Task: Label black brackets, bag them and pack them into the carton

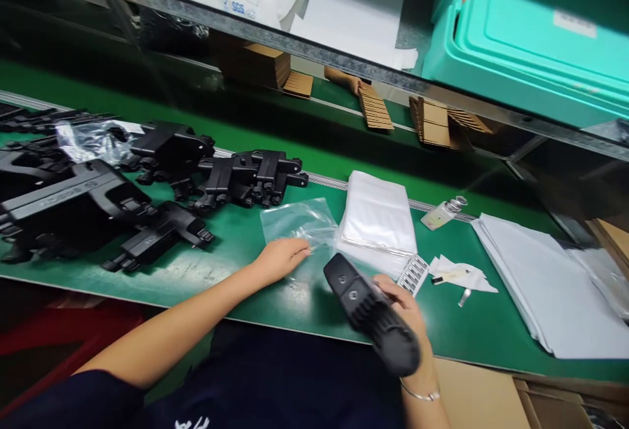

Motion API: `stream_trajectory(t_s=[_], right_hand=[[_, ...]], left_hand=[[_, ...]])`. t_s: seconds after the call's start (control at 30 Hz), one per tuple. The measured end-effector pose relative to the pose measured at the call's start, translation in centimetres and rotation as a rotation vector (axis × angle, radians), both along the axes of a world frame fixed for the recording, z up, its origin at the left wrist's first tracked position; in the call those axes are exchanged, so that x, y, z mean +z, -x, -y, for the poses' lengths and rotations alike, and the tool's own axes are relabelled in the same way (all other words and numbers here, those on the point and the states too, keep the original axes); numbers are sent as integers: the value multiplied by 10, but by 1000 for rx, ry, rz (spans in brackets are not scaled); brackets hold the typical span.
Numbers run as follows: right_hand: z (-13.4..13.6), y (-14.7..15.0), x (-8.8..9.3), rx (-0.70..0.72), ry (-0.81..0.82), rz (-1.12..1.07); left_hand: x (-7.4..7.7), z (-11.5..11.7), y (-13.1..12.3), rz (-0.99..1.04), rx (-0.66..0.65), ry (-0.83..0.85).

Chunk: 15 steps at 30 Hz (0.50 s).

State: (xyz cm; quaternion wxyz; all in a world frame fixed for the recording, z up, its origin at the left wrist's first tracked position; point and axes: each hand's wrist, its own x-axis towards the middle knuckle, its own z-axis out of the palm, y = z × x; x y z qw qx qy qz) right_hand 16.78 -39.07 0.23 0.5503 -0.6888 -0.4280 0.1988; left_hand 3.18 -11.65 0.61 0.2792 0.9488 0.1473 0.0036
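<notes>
My left hand (282, 260) is closed on the edge of a clear plastic bag (295, 216), pinching it just above the green table. In my right hand (405, 308) is a black plastic device part (366, 304) with two screws on its face and a ribbed, rounded end; it is tilted and held above the table's front edge. The part is a little blurred, and its exact kind does not show. Behind both hands lies a stack of clear plastic bags (377, 209). A sheet of printed labels (413, 273) lies close to my right hand.
Several black device parts (236, 177) cover the table's left side. To the right are a small bottle (443, 211), a white cloth (457, 272) and white sheets (545, 285). A shelf with a teal bin (531, 36) hangs overhead. Another person's hand (351, 82) holds cardboard dividers (376, 108).
</notes>
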Motion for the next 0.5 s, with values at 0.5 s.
stream_trajectory(t_s=[0.5], right_hand=[[-73, 43, -24, -331, 93, 285]], left_hand=[[30, 32, 8, 267, -189, -177]])
